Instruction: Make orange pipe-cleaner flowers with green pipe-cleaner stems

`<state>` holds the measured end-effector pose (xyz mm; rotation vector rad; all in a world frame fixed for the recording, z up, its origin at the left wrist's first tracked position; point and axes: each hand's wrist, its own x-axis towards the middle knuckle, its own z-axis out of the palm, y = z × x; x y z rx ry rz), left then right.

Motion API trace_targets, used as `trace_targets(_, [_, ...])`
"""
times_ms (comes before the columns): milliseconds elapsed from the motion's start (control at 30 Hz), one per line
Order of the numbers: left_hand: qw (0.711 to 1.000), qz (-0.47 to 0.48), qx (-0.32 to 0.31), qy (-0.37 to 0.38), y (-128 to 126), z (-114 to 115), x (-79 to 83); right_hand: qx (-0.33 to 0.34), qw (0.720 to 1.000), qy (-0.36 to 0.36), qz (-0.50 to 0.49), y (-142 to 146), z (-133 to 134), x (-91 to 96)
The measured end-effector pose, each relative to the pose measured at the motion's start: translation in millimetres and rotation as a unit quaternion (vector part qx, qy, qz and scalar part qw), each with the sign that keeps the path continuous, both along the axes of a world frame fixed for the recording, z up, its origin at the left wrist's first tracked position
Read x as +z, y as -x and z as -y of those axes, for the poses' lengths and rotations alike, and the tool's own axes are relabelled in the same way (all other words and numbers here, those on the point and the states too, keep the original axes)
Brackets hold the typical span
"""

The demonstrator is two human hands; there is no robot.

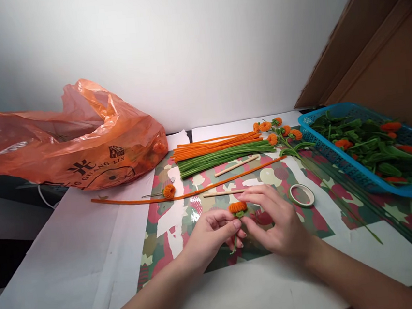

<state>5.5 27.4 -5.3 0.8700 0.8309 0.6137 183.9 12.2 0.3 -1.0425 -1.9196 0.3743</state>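
Note:
In the head view, a small orange fuzzy pipe-cleaner flower [237,207] with green beneath its head is held upright over the table. My left hand [218,228] is closed, thumb and fingers pinching it just below the head, and a short green stem pokes out under the fingers. My right hand [276,218] is at the flower's right side, thumb and fingers spread apart, the fingertips close to or touching the head's edge. Beyond the hands lies a thin wooden stick [222,193]. A roll of tape [302,195] rests right of my right hand.
Orange pipe cleaners [212,148] and green pipe cleaners [224,157] lie in bundles behind. A long orange strip [205,189], another flower head [169,191] and a second stick [236,165] are nearer. An orange plastic bag [118,148] is left; finished flowers [286,131] and a blue basket [360,171] are right.

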Motion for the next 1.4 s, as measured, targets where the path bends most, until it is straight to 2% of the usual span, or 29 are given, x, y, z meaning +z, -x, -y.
trace_targets(67, [0.999,-0.031,0.012,-0.018,-1.7,0.8,1.1,0.020,0.998,-0.014,0.050,-1.1,-1.3,1.3])
trace_targets(133, [0.997,-0.065,0.025,-0.044,-3.2,2.6,1.8,0.040,0.995,0.005,0.090,-0.8,-1.7,1.4])
trace_targets(200, [0.989,-0.110,0.039,-0.086,-4.3,5.4,1.9,0.033,0.994,0.030,0.104,0.9,-1.4,0.4])
trace_targets(267, [0.972,-0.172,0.052,-0.150,-5.0,8.6,1.4,0.007,0.994,0.059,0.093,3.5,-0.4,-1.3])
trace_targets(400, [0.916,-0.278,0.058,-0.282,-4.9,13.3,0.1,-0.039,0.990,0.115,0.069,8.0,1.4,-3.6])
trace_targets(500, [0.906,-0.290,0.050,-0.305,-4.4,14.7,0.0,-0.024,0.985,0.150,0.078,7.4,1.3,-3.5])
trace_targets(600, [0.934,-0.250,0.051,-0.249,-4.7,14.8,1.7,0.004,0.985,0.156,0.071,5.2,0.6,-3.6])
trace_targets(733, [0.983,-0.145,0.064,-0.088,-5.8,11.0,5.8,0.001,0.995,0.100,0.002,5.8,0.9,-5.4])
trace_targets(867, [0.999,-0.037,0.029,0.023,-3.9,5.7,5.9,-0.005,0.997,0.071,-0.040,10.3,3.3,-6.2])
trace_targets(967, [0.998,0.006,0.020,0.051,-2.8,5.6,2.9,-0.025,0.993,0.085,-0.078,14.3,5.7,-5.8])
trace_targets(1100, [0.997,0.026,0.049,0.048,-5.0,9.5,-0.1,-0.055,0.982,0.126,-0.134,19.4,9.1,-6.0])
trace_targets(1400, [0.997,0.026,0.044,0.066,-4.7,10.2,0.5,-0.052,0.986,0.097,-0.126,18.6,9.8,-12.2])
